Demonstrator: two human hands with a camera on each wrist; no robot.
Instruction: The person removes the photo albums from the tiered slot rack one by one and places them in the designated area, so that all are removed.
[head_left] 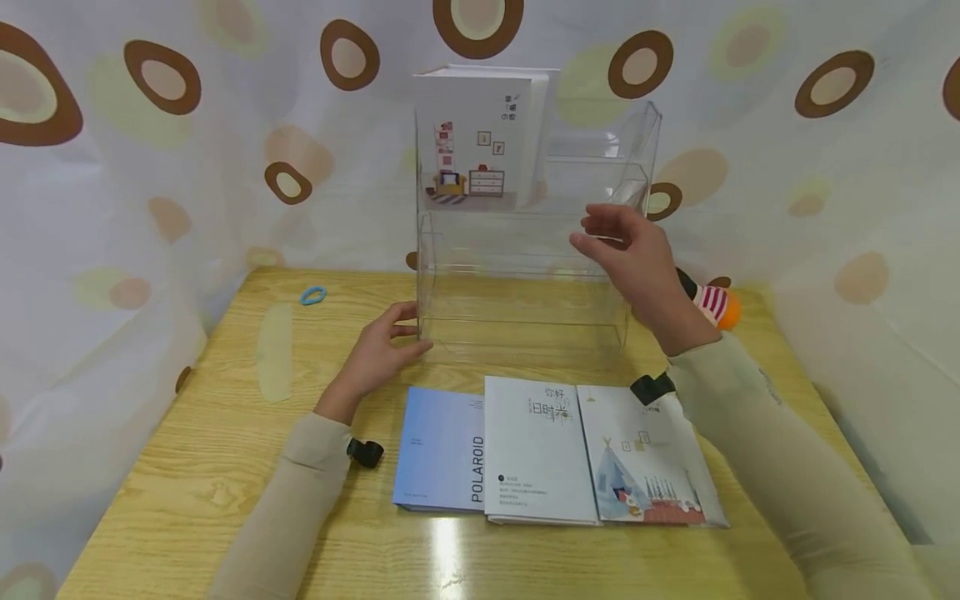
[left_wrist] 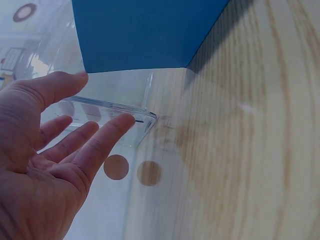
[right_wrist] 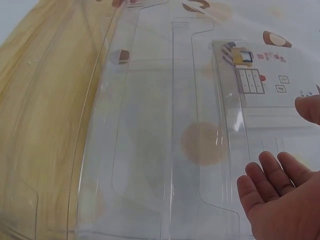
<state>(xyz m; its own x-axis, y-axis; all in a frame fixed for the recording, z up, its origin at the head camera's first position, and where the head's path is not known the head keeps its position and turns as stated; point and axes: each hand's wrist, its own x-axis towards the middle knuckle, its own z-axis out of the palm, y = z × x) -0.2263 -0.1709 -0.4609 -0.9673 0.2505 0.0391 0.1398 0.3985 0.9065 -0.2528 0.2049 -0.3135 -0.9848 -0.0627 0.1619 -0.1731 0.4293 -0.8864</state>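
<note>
A clear acrylic display rack (head_left: 528, 322) with several tiers stands at the back of the table. In its top tier, on the left, leans a white book (head_left: 472, 108) with a small furniture drawing. My left hand (head_left: 380, 347) is at the rack's lower left corner, its fingers extended beside the edge. In front of the rack's right side, my right hand (head_left: 636, 258) hovers with loosely bent fingers, and nothing lies between them in the right wrist view. Nearer me lie a blue book (head_left: 438, 446) marked POLAROID, a white book (head_left: 532, 454) and a book with a tent picture (head_left: 648, 467).
A blue ring (head_left: 312, 295) and a pale strip (head_left: 275, 350) lie on the table's left. Behind my right wrist is a striped toy with an orange end (head_left: 726, 309). Patterned curtain (head_left: 345, 167) surrounds the wooden table (head_left: 225, 467) at the back and sides.
</note>
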